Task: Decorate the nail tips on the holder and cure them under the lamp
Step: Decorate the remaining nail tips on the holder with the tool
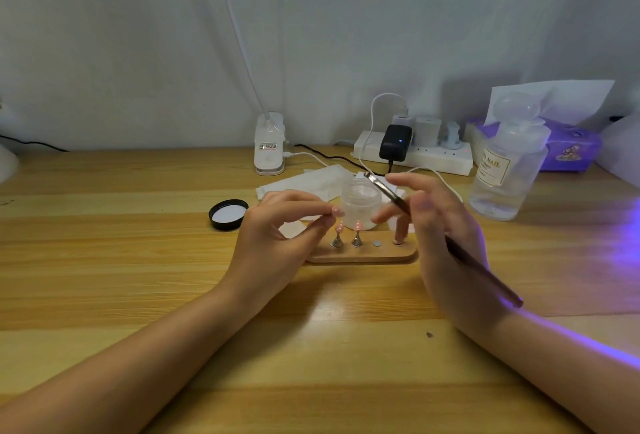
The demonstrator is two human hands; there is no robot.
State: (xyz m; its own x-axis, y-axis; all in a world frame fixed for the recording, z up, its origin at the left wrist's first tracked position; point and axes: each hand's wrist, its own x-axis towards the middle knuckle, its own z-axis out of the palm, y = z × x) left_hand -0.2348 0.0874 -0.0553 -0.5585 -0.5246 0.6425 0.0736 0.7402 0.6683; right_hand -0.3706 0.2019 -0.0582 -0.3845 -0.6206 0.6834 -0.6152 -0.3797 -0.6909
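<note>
Holder (363, 255) at frame centre, both hands over it.

Two pink tips (340, 225) stand on pegs at the holder's left; one bare metal disc (376, 244) shows to their right. The left hand (277, 243) pinches a third tip (338, 212) between thumb and forefinger just above them. The right hand (446, 243) grips a brush (446, 239), its other fingers loosely spread, one touching the holder's right end. One open jar (358, 203) stands just behind, its lid (228, 214) to the left, one bottle (505, 170) at right. Bare table (121, 260) lies left and below.
</note>
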